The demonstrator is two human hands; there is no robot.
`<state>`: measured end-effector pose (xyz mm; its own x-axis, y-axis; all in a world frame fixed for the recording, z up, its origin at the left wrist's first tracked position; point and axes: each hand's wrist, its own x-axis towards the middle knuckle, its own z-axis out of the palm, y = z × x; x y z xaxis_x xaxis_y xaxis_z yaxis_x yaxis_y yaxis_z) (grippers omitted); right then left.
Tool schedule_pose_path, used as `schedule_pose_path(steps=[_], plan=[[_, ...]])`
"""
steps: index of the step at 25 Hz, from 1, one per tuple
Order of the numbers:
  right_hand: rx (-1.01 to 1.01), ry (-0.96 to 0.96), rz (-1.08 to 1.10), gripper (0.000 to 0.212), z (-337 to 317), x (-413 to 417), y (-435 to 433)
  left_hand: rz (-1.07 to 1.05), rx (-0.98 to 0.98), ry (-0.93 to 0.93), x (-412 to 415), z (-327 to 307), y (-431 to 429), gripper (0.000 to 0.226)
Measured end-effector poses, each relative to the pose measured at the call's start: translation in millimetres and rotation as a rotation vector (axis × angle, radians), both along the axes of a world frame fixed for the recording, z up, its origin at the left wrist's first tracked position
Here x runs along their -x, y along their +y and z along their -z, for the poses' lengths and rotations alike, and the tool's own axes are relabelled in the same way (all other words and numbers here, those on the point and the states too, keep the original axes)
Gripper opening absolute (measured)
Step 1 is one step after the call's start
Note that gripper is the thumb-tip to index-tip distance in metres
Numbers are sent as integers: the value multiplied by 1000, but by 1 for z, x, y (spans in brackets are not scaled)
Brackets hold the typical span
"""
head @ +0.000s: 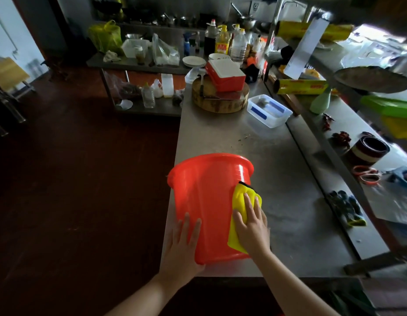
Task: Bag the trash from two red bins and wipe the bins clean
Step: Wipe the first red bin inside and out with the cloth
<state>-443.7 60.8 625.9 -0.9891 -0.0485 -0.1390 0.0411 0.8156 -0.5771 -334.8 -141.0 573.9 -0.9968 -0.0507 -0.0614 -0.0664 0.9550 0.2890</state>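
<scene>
The red bin lies tipped at the worktop's near left corner, mouth away. The left hand, grip spread flat, braces its wall so the right hand, grip also spread, can press the yellow cloth against it.

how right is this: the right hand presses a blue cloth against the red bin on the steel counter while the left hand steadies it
Wrong on the colour only: the cloth is yellow, not blue. The head view shows the right hand pressing a yellow cloth against the red bin on the steel counter while the left hand steadies it.
</scene>
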Motion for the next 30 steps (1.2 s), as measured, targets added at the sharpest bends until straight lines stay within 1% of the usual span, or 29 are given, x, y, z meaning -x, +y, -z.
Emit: schedule_pose_path(steps=[2, 3, 6, 9, 12, 14, 16, 21, 22, 23, 24, 27, 30], plan=[[-118, 41, 4, 70, -2, -12, -11, 14, -10, -6, 5, -2, 3, 131], [-187, 91, -17, 71, -3, -18, -20, 11, -15, -2, 6, -3, 6, 131], [-339, 250, -165, 67, -9, -30, -49, -13, -31, -2, 9, -5, 13, 123], [-399, 332, -301, 61, -7, -27, -57, -17, -47, 0, 11, -5, 10, 119], [-372, 362, -323, 62, -2, -19, -38, -30, -67, -5, 8, -4, 5, 122], [-319, 320, -244, 64, -1, -13, -23, -24, -56, -22, 9, -3, 9, 131], [-245, 215, -142, 66, -1, -5, -9, 0, -35, -9, 12, -3, 16, 135], [16, -44, 82, 65, -6, 9, 23, 41, -9, -6, 18, -11, 27, 132], [47, -77, 127, 65, -6, 6, 24, 61, -2, -1, 20, -12, 29, 132], [35, -85, 147, 66, -5, 0, 21, 81, 6, 10, 23, -15, 33, 131], [-25, -52, 137, 67, -2, -10, 16, 95, 6, 36, 26, -17, 38, 129], [-246, 193, -27, 68, 8, -44, 1, 95, -44, 83, 29, -19, 48, 118], [-287, 328, -200, 66, 18, -55, 15, 58, -36, 43, 27, -11, 37, 124]])
